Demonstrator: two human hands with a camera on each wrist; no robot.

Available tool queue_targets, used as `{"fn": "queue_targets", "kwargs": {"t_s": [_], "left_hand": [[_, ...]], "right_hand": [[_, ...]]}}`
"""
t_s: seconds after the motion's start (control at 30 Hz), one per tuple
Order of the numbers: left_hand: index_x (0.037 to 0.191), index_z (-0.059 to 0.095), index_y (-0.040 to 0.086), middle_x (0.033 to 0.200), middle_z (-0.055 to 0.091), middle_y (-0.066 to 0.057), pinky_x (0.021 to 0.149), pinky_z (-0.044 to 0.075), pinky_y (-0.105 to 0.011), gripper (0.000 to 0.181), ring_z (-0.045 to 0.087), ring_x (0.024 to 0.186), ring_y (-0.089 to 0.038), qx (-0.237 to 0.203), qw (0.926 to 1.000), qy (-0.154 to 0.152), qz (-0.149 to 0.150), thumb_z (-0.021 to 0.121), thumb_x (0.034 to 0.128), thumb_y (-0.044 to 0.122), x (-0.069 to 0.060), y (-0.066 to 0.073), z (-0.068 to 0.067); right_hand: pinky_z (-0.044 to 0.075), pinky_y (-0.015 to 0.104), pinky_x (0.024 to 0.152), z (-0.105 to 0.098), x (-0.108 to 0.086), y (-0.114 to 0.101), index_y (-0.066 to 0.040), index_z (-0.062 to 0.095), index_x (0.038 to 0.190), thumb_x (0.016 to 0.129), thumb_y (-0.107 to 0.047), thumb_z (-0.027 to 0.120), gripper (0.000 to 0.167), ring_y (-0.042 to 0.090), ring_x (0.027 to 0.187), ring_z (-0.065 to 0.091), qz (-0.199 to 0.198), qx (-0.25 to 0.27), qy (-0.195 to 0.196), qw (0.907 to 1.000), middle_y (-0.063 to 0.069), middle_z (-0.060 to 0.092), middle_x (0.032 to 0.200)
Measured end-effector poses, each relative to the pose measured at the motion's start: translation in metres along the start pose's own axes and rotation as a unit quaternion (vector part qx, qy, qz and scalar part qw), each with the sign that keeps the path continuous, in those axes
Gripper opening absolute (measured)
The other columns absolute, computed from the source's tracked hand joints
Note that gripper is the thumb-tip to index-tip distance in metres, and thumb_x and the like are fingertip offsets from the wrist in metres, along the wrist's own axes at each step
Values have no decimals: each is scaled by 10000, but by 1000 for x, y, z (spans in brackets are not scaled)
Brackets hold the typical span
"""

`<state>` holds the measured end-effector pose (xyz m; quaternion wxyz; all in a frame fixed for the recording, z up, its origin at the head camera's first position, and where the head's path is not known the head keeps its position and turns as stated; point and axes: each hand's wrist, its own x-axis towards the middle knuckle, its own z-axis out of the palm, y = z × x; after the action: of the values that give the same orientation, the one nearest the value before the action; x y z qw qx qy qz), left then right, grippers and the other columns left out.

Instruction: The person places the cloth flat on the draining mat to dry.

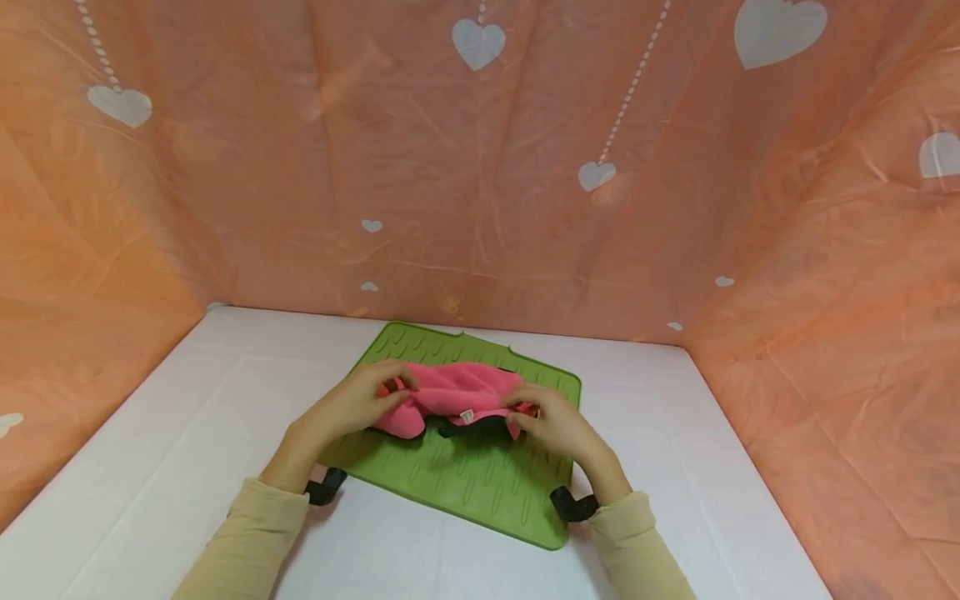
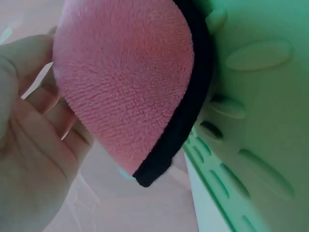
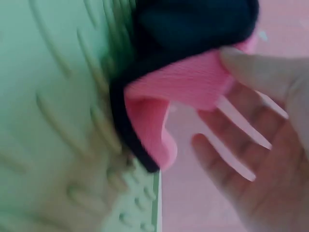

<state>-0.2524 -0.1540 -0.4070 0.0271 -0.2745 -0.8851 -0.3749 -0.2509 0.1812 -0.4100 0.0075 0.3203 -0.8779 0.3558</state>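
Observation:
A pink plush cloth (image 1: 457,390) with black edging and a small white tag (image 1: 467,416) lies bunched over a green mat. My left hand (image 1: 367,398) pinches its left end. In the left wrist view the pink fabric (image 2: 123,72) hangs with its black trim (image 2: 190,104) near the mat, and the cloth partly hides the fingertips. My right hand (image 1: 551,421) holds the right end. The right wrist view shows the thumb (image 3: 241,65) against the edge of the cloth, the other fingers lower behind it, and a dark inner side (image 3: 193,24).
The green ridged mat (image 1: 450,483) lies at an angle on a white table (image 1: 390,550). Orange sheeting (image 1: 420,183) with white hearts walls the back and both sides. A black wrist mount (image 1: 326,487) sits at the left wrist, another (image 1: 573,505) at the right.

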Motion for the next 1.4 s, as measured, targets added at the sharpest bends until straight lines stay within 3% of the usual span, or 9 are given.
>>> {"fn": "queue_targets", "kwargs": {"t_s": [0.27, 0.43, 0.53, 0.7, 0.9, 1.07, 1.23, 1.4], "left_hand": [[1057, 738, 130, 1021, 714, 45, 842, 544, -369, 138, 651, 955, -153, 184, 9977, -640, -82, 698, 976, 25, 0, -6, 9], [1062, 740, 103, 1034, 727, 21, 849, 556, -356, 138, 668, 957, -155, 113, 9960, -877, -101, 684, 978, 9, 1, -11, 12], [1071, 737, 94, 1042, 723, 14, 850, 554, -358, 129, 666, 962, -164, -10, 9962, -861, -146, 687, 979, 18, 0, -12, 12], [1120, 727, 78, 1060, 698, 2, 864, 537, -389, 131, 638, 993, -191, -299, 9965, -633, -467, 694, 993, 78, -3, -12, 3], [1167, 717, 16, 1058, 712, -58, 804, 547, -368, 190, 640, 933, -206, -64, 9979, -232, -604, 692, 992, 84, -10, -21, -17], [1125, 710, -14, 1039, 705, -106, 761, 541, -368, 164, 650, 889, -233, 151, 9964, -1, -836, 691, 975, 50, -17, -36, -30], [1143, 690, -20, 1029, 707, -114, 781, 553, -376, 193, 688, 917, -251, 11, 9934, -228, -1127, 699, 975, 75, -23, -49, -34], [1071, 705, 28, 1017, 726, -78, 842, 528, -394, 185, 668, 959, -228, -60, 9924, -471, -1138, 774, 926, 119, -26, -56, -34]], "right_hand": [[565, 354, 851, -5, -6, 22, -118, 815, 1012, 929, 5, 730, 170, 116, 960, 660, -177, 22, -837, 9963, -28, 749, 1017], [555, 382, 887, -5, -5, 22, -144, 825, 971, 905, 19, 749, 192, 120, 987, 659, -225, -37, -1077, 9939, -52, 741, 1010], [554, 398, 892, -7, -5, 20, -140, 825, 1000, 901, 22, 741, 207, 126, 998, 657, -194, -64, -1076, 9940, -48, 742, 1032], [567, 450, 877, -8, -6, 10, -136, 799, 1076, 903, -22, 753, 212, 150, 996, 675, -22, 77, -798, 9968, -44, 748, 1065], [563, 371, 860, -1, -1, -7, -132, 792, 1082, 892, -83, 804, 197, 158, 997, 663, -292, -194, -530, 9980, -34, 741, 1082], [543, 329, 904, 10, 2, -13, -146, 801, 1076, 896, -151, 831, 183, 119, 1005, 653, -528, -204, -1054, 9928, -57, 730, 1072], [547, 279, 883, 21, 2, -11, -170, 801, 1115, 879, -148, 851, 242, 92, 993, 637, -286, -38, -1634, 9861, -75, 714, 1086], [543, 243, 862, 28, 2, -10, -155, 801, 1125, 836, -65, 868, 310, 73, 971, 630, -195, -203, -1835, 9826, -55, 713, 1069]]}}
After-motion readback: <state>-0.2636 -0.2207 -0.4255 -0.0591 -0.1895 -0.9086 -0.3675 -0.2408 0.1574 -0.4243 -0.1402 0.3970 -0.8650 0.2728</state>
